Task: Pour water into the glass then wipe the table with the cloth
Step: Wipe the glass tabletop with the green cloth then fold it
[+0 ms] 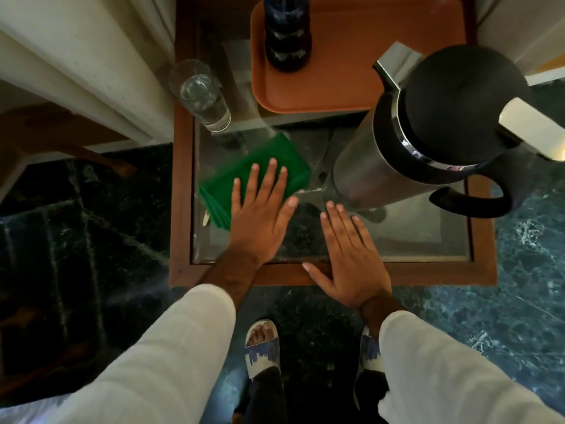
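Note:
A folded green cloth (244, 169) lies on the glass top of a small wood-framed table (397, 272). My left hand (260, 209) rests flat with its fingers spread, the fingertips on the cloth. My right hand (348, 255) lies flat on the glass and the front frame, holding nothing. A clear glass (200, 94) with water in it stands at the table's back left. A tall steel jug (428, 139) with a black lid and black handle stands at the right.
An orange tray (351, 56) at the back carries a dark bottle (286, 32). A white curtain or bedding (76, 56) hangs at the left. The floor is dark green marble (519, 286). My sandalled feet (263, 347) stand below the table's front edge.

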